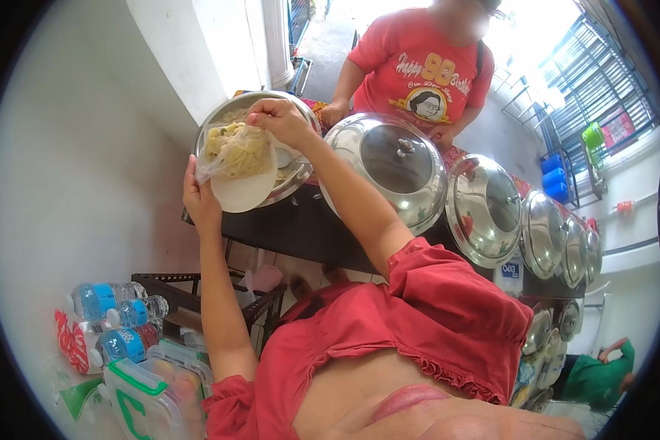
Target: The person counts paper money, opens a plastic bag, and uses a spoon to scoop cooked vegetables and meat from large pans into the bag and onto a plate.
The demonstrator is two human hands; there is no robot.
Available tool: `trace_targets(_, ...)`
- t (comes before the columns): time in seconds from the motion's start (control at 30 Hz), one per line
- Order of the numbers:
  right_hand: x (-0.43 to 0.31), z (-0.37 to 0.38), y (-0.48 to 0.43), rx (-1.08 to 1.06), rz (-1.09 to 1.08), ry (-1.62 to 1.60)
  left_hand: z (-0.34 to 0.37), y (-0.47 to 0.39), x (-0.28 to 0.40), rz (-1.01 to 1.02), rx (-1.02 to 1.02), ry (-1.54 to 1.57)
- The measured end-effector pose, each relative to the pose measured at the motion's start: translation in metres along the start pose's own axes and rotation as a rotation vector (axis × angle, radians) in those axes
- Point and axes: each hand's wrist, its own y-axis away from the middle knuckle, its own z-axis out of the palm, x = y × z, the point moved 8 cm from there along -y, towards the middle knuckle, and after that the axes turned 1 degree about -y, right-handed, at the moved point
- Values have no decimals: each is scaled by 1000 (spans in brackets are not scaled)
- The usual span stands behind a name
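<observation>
A clear plastic bag of yellowish noodle-like food [239,151] rests over a white plate [244,193], above a large round steel pan [301,177]. My left hand [201,192] holds the left rim of the plate, by the bag's lower corner. With fingers pinched together, my right hand [278,122] grips the upper edge of the bag. More food and what looks like a spoon show in the pan behind the plate; the bag and plate hide the rest.
Steel-and-glass domed lids [384,165] line the dark table [308,234] to the right. A person in a red shirt [418,71] stands across it. Water bottles [107,300] and a clear container with green clips [159,385] are at lower left. Another person in green [599,379] is at far right.
</observation>
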Motion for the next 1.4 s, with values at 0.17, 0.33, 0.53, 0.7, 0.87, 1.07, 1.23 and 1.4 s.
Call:
trace_targets(0.17,-56,8,2,-198,-76,103,0,17,55,130,-112,-350)
trace_targets(0.33,-98,39,40,-462,-108,973,-7,48,70,172,-109,-439)
trace_targets(0.53,-95,43,104,-789,-43,956,2,105,63,-131,-130,-387)
trace_targets(0.7,-104,45,140,-702,-32,560,-12,164,-21,-300,-132,-262)
trace_targets(0.87,-75,20,147,-563,103,466,2,192,-72,-351,-77,-264)
trace_targets(1.07,-79,2,129,-503,203,512,16,198,-108,-357,87,-353)
trace_targets(1.23,-72,-2,124,-479,316,487,46,205,-113,-182,216,-409)
trace_targets(1.4,-41,-21,129,-390,218,566,53,196,-90,-113,135,-793)
